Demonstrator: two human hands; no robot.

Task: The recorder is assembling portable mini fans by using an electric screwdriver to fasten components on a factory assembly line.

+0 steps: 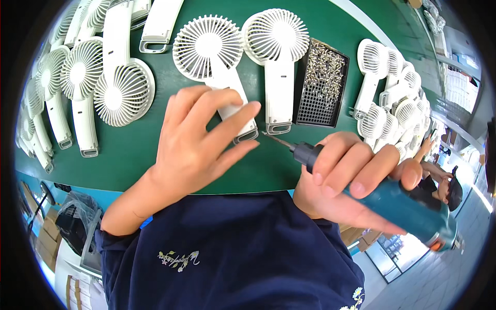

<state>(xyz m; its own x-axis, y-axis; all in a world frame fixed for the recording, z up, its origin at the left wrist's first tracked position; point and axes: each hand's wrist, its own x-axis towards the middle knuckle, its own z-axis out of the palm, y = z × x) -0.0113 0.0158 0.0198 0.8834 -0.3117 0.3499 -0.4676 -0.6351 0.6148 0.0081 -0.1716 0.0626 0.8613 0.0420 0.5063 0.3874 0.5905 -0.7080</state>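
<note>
My right hand [356, 175] is wrapped around a teal electric screwdriver [408, 212] with a dark nose. Its thin bit points left, with the tip close to the lower ends of two white handheld fans. Over the handle of one white fan [210, 46] is my left hand [194, 134], fingers spread and partly hiding the handle; whether they touch it is hard to tell. Just right of it lies a second white fan [279, 95], its handle toward me, and neither hand is on it.
A black tray [319, 82] of small metal screws lies right of the two fans. More white fans crowd the green table [170, 160] at the left [80, 77] and right [369, 72]. Another person [447, 188] is at the far right.
</note>
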